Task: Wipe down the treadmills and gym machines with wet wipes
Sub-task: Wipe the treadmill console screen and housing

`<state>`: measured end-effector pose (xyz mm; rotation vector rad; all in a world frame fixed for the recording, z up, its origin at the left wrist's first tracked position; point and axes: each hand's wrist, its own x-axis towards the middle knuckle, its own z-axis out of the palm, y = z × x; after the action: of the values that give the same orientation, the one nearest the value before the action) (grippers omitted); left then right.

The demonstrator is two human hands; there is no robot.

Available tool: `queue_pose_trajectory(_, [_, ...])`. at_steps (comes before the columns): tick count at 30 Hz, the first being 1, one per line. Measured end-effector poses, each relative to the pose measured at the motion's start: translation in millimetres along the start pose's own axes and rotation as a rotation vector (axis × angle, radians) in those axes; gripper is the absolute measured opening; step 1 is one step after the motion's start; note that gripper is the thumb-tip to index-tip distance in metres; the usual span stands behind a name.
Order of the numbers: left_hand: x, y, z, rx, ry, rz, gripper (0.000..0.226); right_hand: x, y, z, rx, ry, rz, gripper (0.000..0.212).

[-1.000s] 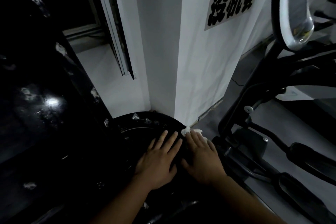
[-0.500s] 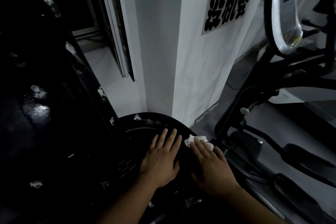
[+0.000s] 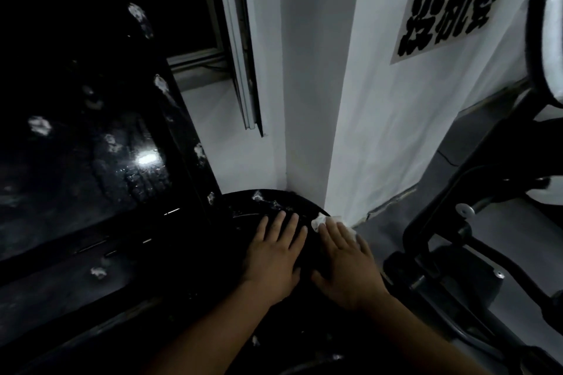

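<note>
over the last second our right hand has slid the wet wipe a short way back and forth along the far right rim of the black rounded machine cover, low in the centre of the frame. the wipe now sits at the foot of the white pillar. our left hand has stayed where it was. we judge this rim is mid-wipe, and pale flecks on the cover's far edge and on the glossy panel at left show plenty remains. both hands lie palm down, fingers straight and slightly spread. the right presses the wipe flat under its fingertips, and the left holds nothing and steadies us on the cover.
</note>
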<state>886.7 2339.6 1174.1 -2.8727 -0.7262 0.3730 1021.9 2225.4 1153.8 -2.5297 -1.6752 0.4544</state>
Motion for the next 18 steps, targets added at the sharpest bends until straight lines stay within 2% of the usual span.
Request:
queue_pose_trajectory(3, [-7,-15,-14,0.044,0.029,-0.017,0.079,0,8,2,-0.034,0.043,-0.09,0.099])
queue_pose_trajectory(5, [-16,-35,-19,0.065,0.11,0.062,0.082,10,8,-1,-0.002,-0.011,-0.082,0.103])
queue_pose_trajectory(8, [-28,-57,-21,0.202,0.179,0.21,0.078,28,-10,-3,0.04,0.037,-0.09,0.106])
queue_pose_trajectory(11, [-31,-61,-23,0.203,0.224,0.299,0.07,26,-15,5,-0.02,0.019,-0.144,0.096])
queue_pose_trajectory(13, [-32,-60,-21,0.209,0.246,0.312,0.069,23,-9,8,-0.058,0.079,-0.163,0.09])
queue_pose_trajectory(18, [-34,-61,-13,0.232,0.284,0.305,0.07,40,-32,2,0.043,0.077,-0.089,0.103])
